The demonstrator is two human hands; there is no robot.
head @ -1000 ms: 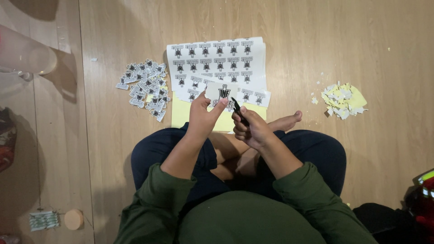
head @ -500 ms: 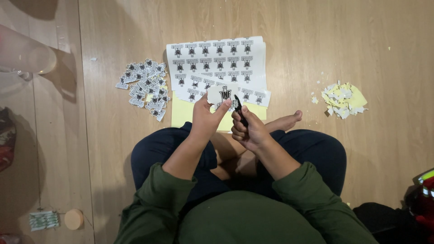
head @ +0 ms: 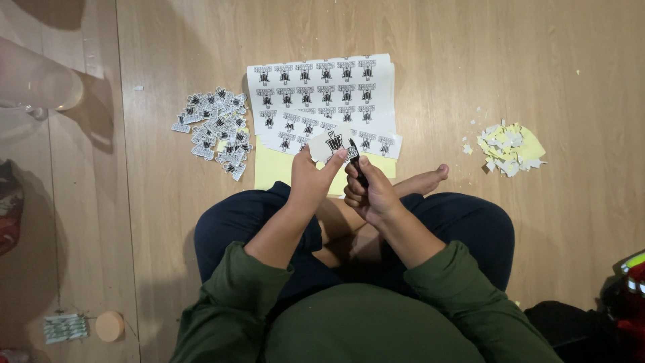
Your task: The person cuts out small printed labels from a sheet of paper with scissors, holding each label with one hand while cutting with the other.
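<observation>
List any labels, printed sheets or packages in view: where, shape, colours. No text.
Cut label: held by left hand, small white rectangle, black emblem.
Scissors: black, in right hand.
Label sheets: floor ahead of the knees, white rectangles with rows of black emblems, yellow sheet beneath.
Cut label pile: floor, left of the sheets, small white-and-black pieces.
Scrap pile: floor, right, yellow and white offcuts.
</observation>
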